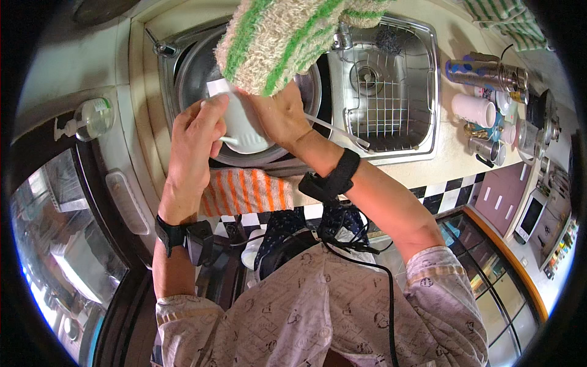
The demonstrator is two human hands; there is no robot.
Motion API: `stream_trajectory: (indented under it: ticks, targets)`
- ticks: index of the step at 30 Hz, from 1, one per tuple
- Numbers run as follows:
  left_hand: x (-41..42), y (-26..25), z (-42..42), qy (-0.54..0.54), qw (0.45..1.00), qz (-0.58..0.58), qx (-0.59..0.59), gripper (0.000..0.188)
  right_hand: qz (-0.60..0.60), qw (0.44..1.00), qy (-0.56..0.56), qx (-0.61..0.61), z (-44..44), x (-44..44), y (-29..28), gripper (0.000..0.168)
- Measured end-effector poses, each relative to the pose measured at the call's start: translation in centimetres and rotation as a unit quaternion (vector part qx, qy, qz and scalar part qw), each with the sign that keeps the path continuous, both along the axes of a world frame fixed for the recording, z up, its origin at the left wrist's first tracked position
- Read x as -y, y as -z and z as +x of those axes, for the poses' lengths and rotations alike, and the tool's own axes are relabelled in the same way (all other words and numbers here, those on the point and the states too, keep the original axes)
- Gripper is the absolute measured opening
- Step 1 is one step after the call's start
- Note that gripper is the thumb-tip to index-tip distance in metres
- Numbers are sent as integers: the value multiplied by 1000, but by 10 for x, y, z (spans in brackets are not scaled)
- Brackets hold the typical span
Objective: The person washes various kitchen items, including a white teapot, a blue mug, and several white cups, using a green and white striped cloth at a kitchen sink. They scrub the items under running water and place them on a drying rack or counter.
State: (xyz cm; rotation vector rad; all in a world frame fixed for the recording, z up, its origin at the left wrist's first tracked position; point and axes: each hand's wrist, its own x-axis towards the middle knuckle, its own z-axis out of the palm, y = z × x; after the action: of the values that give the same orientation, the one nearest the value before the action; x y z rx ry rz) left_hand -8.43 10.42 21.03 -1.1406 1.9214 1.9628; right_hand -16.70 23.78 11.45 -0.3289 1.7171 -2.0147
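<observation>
Over the left sink basin, my left hand [199, 133] grips the side of a white plastic container [247, 121], thumb on top. My right hand [284, 114] is against the container's other side. Its fingers are hidden by a green-striped towel [279, 46] hanging close to the camera. From beside my right wrist a thin white rod [339, 130] slants toward the right basin; what it belongs to is hidden. Below the container is a large round metal basin [188, 87] set in the left sink.
The right sink basin [426, 91] holds a wire rack [380, 114] and a dark scouring pad [389, 41]. Cups and a steel flask [486, 75] crowd the counter at right. An orange-striped cloth [247, 190] hangs over the front edge. A pump bottle [94, 119] lies left.
</observation>
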Motion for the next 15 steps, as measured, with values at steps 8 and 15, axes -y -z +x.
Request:
stream_trajectory:
  ticks: [8,15]
  targets:
    - [-6,1,9,65,997,-37,-2,36,-109,966,27,234,-16,-2,15,41]
    - [15,25,18,163,983,-69,-36,36,-103,964,-72,235,-19,-43,2,65]
